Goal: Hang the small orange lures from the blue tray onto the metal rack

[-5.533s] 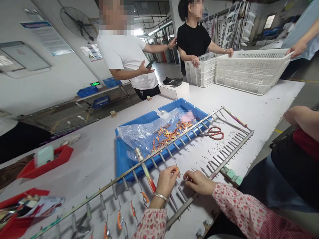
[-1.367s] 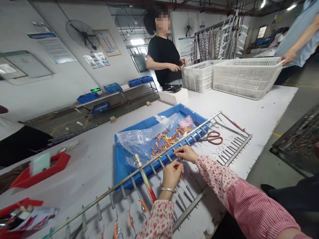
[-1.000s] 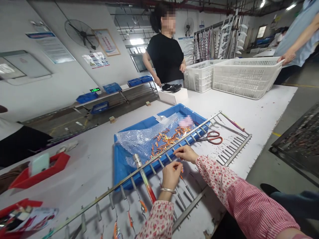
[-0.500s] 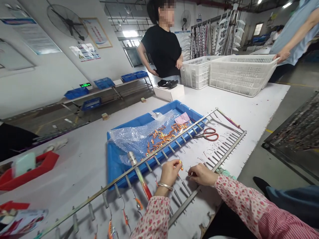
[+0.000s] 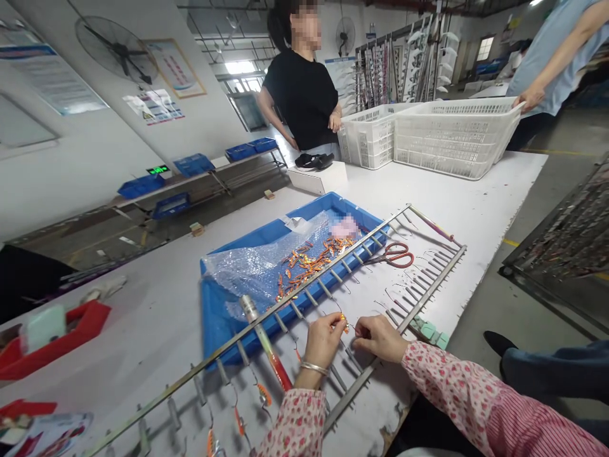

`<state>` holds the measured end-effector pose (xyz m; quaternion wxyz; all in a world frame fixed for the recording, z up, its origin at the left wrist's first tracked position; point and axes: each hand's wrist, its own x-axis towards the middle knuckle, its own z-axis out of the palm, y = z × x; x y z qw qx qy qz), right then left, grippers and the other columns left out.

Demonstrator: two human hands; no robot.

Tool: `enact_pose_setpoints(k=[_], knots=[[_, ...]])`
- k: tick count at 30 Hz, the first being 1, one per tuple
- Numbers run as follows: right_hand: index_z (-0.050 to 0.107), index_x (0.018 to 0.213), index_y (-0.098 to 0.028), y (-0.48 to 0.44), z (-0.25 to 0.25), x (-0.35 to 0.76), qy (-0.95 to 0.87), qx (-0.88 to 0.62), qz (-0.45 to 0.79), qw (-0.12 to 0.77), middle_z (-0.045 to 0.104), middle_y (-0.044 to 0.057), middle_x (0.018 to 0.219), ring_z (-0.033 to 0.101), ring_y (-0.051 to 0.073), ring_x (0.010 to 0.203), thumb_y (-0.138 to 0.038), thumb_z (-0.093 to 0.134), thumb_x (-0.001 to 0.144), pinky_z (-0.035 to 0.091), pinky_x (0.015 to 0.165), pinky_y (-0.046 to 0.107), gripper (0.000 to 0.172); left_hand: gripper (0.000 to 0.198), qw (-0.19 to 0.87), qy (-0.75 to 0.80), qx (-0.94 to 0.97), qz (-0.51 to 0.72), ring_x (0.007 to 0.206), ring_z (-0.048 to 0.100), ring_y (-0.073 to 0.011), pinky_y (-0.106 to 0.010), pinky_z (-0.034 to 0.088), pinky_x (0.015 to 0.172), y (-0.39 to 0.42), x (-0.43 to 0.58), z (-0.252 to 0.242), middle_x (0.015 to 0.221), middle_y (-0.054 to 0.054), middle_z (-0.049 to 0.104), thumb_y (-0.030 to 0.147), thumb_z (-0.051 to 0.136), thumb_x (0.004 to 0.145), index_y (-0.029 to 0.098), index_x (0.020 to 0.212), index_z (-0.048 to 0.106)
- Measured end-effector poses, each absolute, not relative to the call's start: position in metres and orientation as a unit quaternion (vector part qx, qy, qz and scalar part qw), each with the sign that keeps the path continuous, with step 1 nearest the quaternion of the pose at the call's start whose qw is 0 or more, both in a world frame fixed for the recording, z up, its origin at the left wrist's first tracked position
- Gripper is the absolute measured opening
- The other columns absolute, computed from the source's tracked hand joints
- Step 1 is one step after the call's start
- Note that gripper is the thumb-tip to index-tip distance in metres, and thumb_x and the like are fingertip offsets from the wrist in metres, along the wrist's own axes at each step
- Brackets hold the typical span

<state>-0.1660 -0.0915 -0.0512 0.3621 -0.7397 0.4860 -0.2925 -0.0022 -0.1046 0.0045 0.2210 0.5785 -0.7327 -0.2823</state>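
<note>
My left hand (image 5: 322,346) pinches a small orange and yellow fishing lure (image 5: 345,325) between thumb and fingertips, over the metal rack. Just to its right, my right hand (image 5: 380,337) has its fingers pressed together beside the lure; a thin wire shows at the fingertips, but what they hold is not clear. The metal rack (image 5: 190,373) lies slanted across the table, with short pegs and wire hooks along its bars. Several orange lures, such as one lure (image 5: 263,395), hang from its near-left hooks.
Behind the rack, a blue tray (image 5: 223,251) holds bubble wrap and loose orange lures (image 5: 304,263). Red-handled scissors (image 5: 398,255) lie right of it. White baskets (image 5: 442,143) stand at the far edge, one gripped by a person's hand (image 5: 530,97). Another person (image 5: 302,95) stands opposite.
My right hand has drawn slightly closer to the lure in my left hand. The view has shifted a little; the lure stays in the left fingers.
</note>
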Motion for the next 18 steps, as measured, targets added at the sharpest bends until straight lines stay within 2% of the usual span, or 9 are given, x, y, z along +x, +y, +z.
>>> enact_pose_setpoints(k=[5,7,9,11,13,15,18], knots=[[0.062,0.082,-0.016,-0.095,-0.05,-0.171,0.468,-0.751,-0.265,0.383,0.059,-0.002,0.061,0.049,0.009,0.055,-0.025,0.059,0.076,0.033,0.054,0.019,0.011,0.026,0.246,-0.697,0.605,-0.296,0.061,0.054,-0.0141,-0.025,0.034,0.061,-0.11,0.0,-0.005,0.063,-0.002,0.064,0.034,0.049,0.076,0.016,0.069,0.066],[0.064,0.089,-0.017,-0.097,-0.047,-0.173,0.466,-0.78,-0.227,0.351,0.062,0.001,0.064,0.053,0.012,0.059,-0.024,0.054,0.08,0.036,0.058,0.021,0.015,0.025,0.309,-0.639,0.621,-0.333,0.064,0.055,-0.0151,-0.025,0.037,0.062,-0.112,0.0,-0.009,0.066,-0.003,0.063,0.036,0.053,0.074,0.016,0.077,0.067],[0.064,0.092,-0.016,-0.098,-0.041,-0.174,0.469,-0.809,-0.193,0.296,0.064,0.005,0.068,0.057,0.015,0.066,-0.024,0.052,0.081,0.037,0.062,0.023,0.018,0.027,0.408,-0.536,0.615,-0.409,0.058,0.052,-0.0121,-0.023,0.037,0.056,-0.114,0.0,-0.011,0.066,-0.001,0.06,0.036,0.056,0.073,0.015,0.086,0.066],[0.064,0.09,-0.015,-0.099,-0.031,-0.173,0.478,-0.818,-0.193,0.253,0.064,0.007,0.07,0.058,0.017,0.068,-0.025,0.051,0.082,0.036,0.063,0.024,0.018,0.027,0.506,-0.394,0.566,-0.519,0.05,0.045,-0.0075,-0.019,0.034,0.047,-0.115,-0.003,-0.01,0.066,0.001,0.054,0.03,0.058,0.071,0.015,0.092,0.063],[0.063,0.086,-0.016,-0.1,-0.018,-0.17,0.476,-0.809,-0.234,0.253,0.064,0.005,0.07,0.056,0.014,0.065,-0.027,0.049,0.084,0.035,0.061,0.023,0.018,0.025,0.564,-0.26,0.493,-0.609,0.05,0.043,-0.0048,-0.016,0.035,0.045,-0.115,-0.006,-0.007,0.068,0.001,0.052,0.021,0.061,0.069,0.014,0.093,0.06],[0.062,0.082,-0.016,-0.101,-0.006,-0.164,0.454,-0.794,-0.285,0.286,0.062,0.002,0.067,0.053,0.011,0.06,-0.029,0.046,0.087,0.034,0.058,0.021,0.021,0.022,0.589,-0.175,0.446,-0.651,0.053,0.047,-0.0046,-0.016,0.04,0.049,-0.113,-0.01,-0.004,0.07,0.0,0.052,0.011,0.059,0.069,0.013,0.091,0.06],[0.059,0.076,-0.015,-0.103,0.002,-0.153,0.437,-0.776,-0.317,0.325,0.058,0.0,0.062,0.048,0.009,0.055,-0.036,0.051,0.085,0.031,0.053,0.019,0.024,0.02,0.606,-0.128,0.426,-0.659,0.057,0.052,-0.0059,-0.017,0.046,0.054,-0.111,-0.015,-0.002,0.072,-0.001,0.055,0.005,0.053,0.072,0.014,0.089,0.06]])
